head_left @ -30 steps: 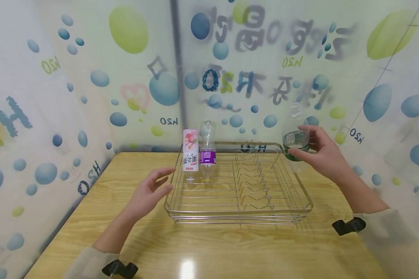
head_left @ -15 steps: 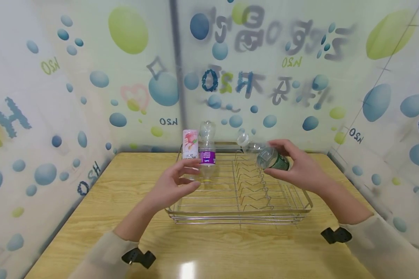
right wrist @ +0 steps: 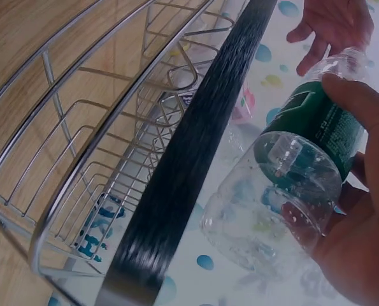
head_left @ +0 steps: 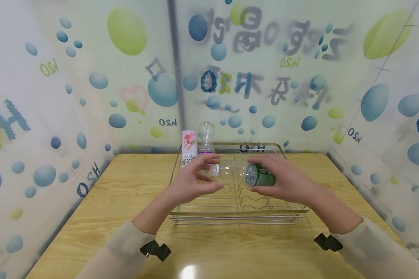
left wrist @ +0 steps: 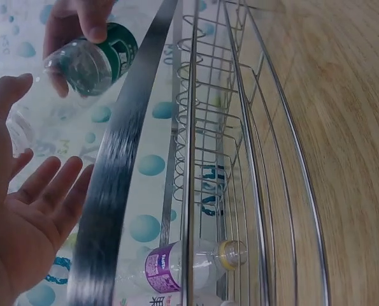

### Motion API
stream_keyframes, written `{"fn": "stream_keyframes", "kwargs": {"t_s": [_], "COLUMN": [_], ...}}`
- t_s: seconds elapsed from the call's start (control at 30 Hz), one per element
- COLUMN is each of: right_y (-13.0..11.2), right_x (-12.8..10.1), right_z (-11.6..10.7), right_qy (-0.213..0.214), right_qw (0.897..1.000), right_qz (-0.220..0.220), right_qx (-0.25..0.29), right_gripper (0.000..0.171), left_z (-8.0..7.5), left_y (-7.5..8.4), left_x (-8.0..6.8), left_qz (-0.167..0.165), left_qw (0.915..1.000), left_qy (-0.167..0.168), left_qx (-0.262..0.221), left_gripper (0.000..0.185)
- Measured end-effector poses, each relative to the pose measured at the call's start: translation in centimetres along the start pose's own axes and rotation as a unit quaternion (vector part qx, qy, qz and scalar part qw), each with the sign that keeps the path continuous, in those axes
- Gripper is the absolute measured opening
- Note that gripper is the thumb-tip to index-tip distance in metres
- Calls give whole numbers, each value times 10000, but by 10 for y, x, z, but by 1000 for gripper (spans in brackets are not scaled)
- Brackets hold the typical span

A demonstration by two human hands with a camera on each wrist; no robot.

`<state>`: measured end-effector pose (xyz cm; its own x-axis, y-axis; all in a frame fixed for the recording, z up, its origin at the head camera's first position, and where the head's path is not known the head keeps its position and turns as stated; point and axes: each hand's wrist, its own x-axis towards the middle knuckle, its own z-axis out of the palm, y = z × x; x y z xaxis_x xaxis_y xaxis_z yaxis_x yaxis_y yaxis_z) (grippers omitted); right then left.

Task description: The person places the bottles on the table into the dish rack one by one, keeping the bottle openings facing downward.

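1. A pale wooden table is stretching across the head view, with walls printed in blue and green bubbles standing round its far and side edges.
2. The left hand is hovering over the left half of a wire dish rack, fingers straight and spread, gripping nothing. Its fingertips are lying just beside the neck end of a clear bottle; whether they are touching it cannot be told from the head view. In the left wrist view the palm is facing up and open, apart from the bottle.
3. Behind that hand, at the rack's far left corner, a pink-labelled bottle is standing neck down, and a purple-labelled bottle is standing neck down just beside it on its right.
4. The green-labelled bottle is lying nearly level in the air above the middle of the rack, its uncapped neck pointing left and its base pointing right. It is looking clear and empty.
5. The right hand is gripping the bottle's labelled end, fingers curled over the top and thumb underneath, as the right wrist view is also showing.
6. The rack is sitting on the table, its zigzag plate dividers running down the middle under the held bottle.
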<state>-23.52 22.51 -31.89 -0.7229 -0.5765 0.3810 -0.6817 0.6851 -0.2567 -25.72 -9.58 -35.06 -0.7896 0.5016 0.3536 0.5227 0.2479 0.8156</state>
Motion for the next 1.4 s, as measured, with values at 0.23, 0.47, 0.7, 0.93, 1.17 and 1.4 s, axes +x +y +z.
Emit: {"fn": "stream_keyframes", "kwargs": {"t_s": [0.23,0.47,0.7,0.93,1.17,1.4], "right_y": [-10,-14,-5,12,18,15], "right_x": [3,4,2,-5,-6,0], "right_z": [9,16,8,-7,-9,-8], "right_qy": [-198,-244,-81,-79,-60,222], "right_qw": [9973,9968,9999,9908,9767,9709], "right_qz": [-169,-122,-12,663,861,726], "right_qx": [-682,-757,-139,1173,1965,2271], "right_gripper": [75,74,77,83,73,64], "left_z": [12,18,12,3,-2,1], "left_y": [9,10,0,-15,-20,-18], "left_x": [4,4,0,-8,-15,-15], "left_qz": [327,747,659,98,-253,-397], "left_qw": [9837,9573,9718,9902,9960,9948], "left_qy": [-324,-388,-168,87,248,86], "left_qx": [1737,2767,2257,1388,825,930], "left_gripper": [74,70,67,68,66,72]}}
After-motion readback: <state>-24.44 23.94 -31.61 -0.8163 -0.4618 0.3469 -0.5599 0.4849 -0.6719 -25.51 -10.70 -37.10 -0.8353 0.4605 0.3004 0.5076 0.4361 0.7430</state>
